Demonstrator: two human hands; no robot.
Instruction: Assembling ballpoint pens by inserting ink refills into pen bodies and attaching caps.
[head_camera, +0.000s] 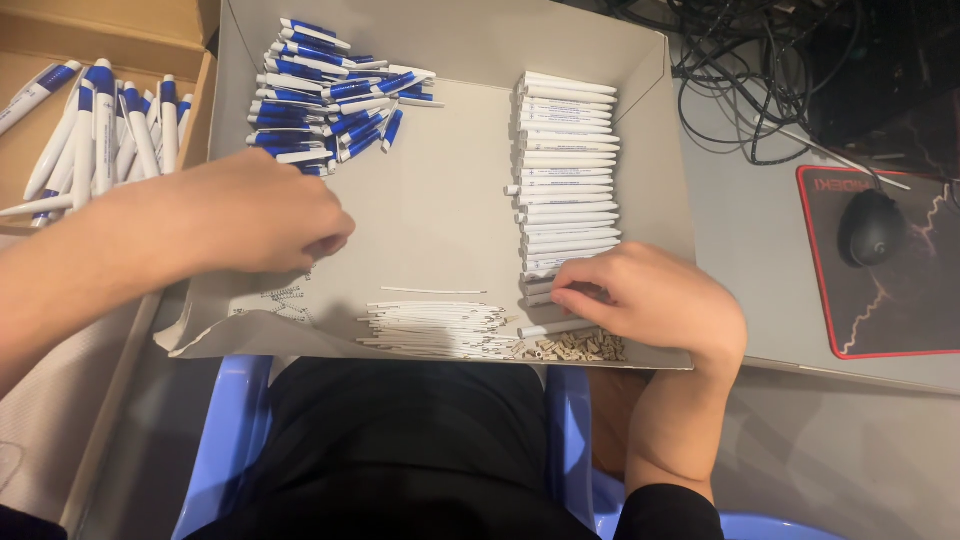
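While we look down from the head camera, we see our right hand (655, 300) resting at the near end of a row of white pen tubes (568, 170). Its fingers (580, 292) are curled down and touch the last tubes in the row, but we cannot tell if they really pinch one. Just below those fingers lies a little heap of tiny tan bits (575, 347), and one loose white tube (555, 327) sits right beside them. A bit further to the left of the fingertips is a bunch of thin white ink sticks (435, 328), side by side. Our left hand (250, 222) is across the tray, well apart from the right one. Its fingers (325, 235) are bent in close together, as if pinching something small, but what they hold is hidden. Just under that hand we see a few small metal springs (283, 298). Past those fingertips, further away, is a pile of blue and white pen parts (325, 100). All of this lies in a flat grey cardboard tray (440, 200). Out beyond the left hand, a brown box (150, 30) holds finished blue and white pens (100, 130). Far from the right fingers, a black mouse (870, 227) sits on a dark mat with a red edge (900, 310).
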